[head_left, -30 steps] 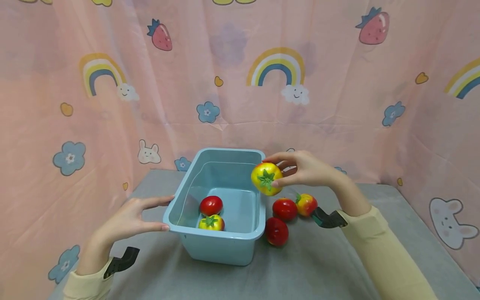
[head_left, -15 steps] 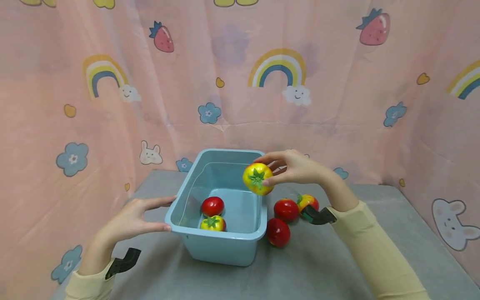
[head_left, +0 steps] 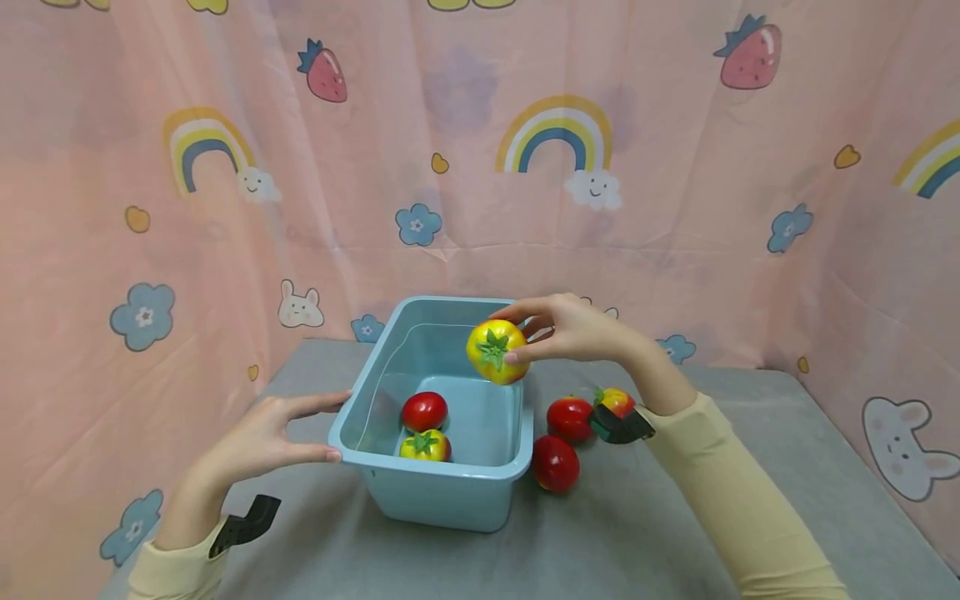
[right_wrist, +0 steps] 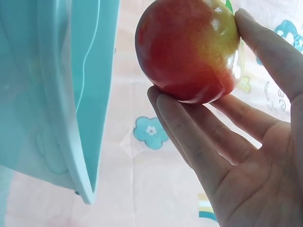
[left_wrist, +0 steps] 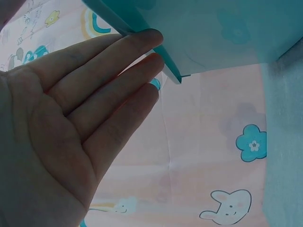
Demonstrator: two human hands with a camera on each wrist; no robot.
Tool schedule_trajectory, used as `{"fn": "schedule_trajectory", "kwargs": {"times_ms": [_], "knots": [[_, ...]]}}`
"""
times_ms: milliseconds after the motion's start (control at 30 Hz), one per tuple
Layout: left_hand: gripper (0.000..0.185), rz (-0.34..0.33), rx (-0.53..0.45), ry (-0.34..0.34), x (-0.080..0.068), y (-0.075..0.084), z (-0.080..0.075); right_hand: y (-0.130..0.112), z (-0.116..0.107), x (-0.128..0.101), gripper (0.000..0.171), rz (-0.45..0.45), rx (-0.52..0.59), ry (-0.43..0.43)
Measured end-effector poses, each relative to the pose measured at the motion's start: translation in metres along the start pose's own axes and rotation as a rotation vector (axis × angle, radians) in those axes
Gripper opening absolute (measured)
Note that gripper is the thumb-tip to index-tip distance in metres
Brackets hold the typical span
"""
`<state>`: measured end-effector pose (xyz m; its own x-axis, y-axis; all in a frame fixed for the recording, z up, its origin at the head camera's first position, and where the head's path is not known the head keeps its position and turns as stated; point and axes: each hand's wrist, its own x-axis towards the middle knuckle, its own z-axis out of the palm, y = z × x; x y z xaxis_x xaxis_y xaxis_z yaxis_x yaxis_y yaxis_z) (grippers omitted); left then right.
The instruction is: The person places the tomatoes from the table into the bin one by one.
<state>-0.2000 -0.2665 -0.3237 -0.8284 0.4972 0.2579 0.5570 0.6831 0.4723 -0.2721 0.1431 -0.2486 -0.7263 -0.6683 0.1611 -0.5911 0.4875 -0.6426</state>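
My right hand pinches a shiny yellow-and-red tomato between thumb and fingers, over the right side of a light blue plastic tub. Its green leafy top faces the head camera, while the right wrist view shows its red underside. On the tub's floor lie a red tomato and another yellow-and-red tomato. My left hand touches the tub's left rim with thumb and forefinger spread apart. In the left wrist view, the fingers are straight and the tips reach the rim.
Right of the tub, two red tomatoes and a yellow-and-red tomato rest on the grey cloth-covered table. The right wrist's black camera mount partly covers the latter. A pink patterned curtain hangs behind.
My right hand has carried the yellow-and-red tomato leftward, from the tub's right rim to over its inside. The left hand has stayed on the rim, and the other tomatoes lie as before.
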Motion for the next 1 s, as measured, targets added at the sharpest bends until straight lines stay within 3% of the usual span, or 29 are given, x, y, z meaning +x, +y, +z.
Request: {"fn": "schedule_trajectory", "kwargs": {"times_ms": [267,500,1000], "knots": [[0.066,-0.003,0.006,0.006,0.0,0.0,0.0,-0.006,0.002,0.009,0.05,-0.062,-0.006,-0.029],[0.065,-0.009,-0.004,0.003,-0.001,0.002,0.0,-0.009,0.004,0.012,0.052,-0.065,-0.006,-0.043],[0.065,-0.02,-0.002,0.008,0.0,0.003,0.0,-0.002,0.001,-0.014,0.047,-0.063,0.015,0.032]]}}
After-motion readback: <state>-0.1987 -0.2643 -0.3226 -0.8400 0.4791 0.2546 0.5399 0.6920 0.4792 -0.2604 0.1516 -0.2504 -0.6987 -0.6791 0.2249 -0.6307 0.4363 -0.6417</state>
